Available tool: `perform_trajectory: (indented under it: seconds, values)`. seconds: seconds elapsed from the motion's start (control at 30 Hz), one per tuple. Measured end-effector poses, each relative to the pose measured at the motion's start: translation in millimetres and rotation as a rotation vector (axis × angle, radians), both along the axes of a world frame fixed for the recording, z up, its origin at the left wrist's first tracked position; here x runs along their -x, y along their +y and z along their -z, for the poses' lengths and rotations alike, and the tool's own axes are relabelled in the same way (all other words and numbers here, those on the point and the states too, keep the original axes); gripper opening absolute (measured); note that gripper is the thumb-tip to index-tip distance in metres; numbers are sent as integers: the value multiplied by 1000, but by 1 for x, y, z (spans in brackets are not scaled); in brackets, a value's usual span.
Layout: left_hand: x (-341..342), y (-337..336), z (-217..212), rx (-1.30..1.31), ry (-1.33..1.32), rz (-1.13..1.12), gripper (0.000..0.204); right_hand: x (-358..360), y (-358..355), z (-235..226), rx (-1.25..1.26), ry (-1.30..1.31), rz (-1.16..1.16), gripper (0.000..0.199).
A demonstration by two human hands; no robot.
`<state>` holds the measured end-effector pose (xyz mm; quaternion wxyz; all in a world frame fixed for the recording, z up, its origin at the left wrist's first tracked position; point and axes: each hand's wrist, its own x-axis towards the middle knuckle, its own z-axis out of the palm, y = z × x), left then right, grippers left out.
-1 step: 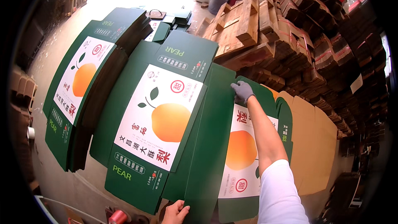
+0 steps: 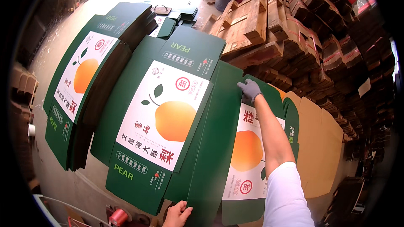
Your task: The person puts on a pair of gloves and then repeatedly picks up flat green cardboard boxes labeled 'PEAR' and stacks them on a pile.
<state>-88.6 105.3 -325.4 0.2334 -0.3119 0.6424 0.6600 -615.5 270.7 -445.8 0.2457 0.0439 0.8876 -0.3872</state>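
Observation:
A flat printed cardboard box blank [image 2: 210, 138], green with a white panel and an orange pear picture, lies unfolded in front of me. My left hand [image 2: 177, 215], bare, is closed at the near edge of its plain green strip, thumb on the board and the other fingers bent at the rim. Farther off, my right hand [image 2: 250, 90] wears a grey glove. Its fingers are curled on the far end of the same strip, by the fold beside the right-hand pear panel [image 2: 245, 151]. My right forearm crosses that panel and hides part of it.
A tall stack of matching blanks [image 2: 80, 75] stands at the left. Wooden pallets [image 2: 248, 21] lean at the back, with bundled cardboard stacks [image 2: 311, 54] to their right. Plain brown cardboard [image 2: 322, 151] lies at right. A reel of red twine [image 2: 118, 217] sits near my left hand.

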Motion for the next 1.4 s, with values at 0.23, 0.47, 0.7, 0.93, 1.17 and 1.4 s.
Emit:
perform_trajectory:
  seconds: [0.23,0.47,0.7,0.93,1.17,1.4]
  values:
    - [15,-34,44,76,-12,13,16,-10,27,-51,202,-42,-29,33]
    - [15,-38,80,281,82,-126,24,-32,13,-35,128,261,-28,29]
    - [19,-33,99,617,280,37,46,-32,10,-34,55,309,-14,31]
    - [22,-38,109,690,296,112,53,-20,8,-28,-27,329,-13,28]
    - [26,-40,113,663,288,129,54,-11,15,-23,-59,347,-53,31]
    - [27,-42,115,638,279,136,57,-9,15,-20,-48,323,-44,26]
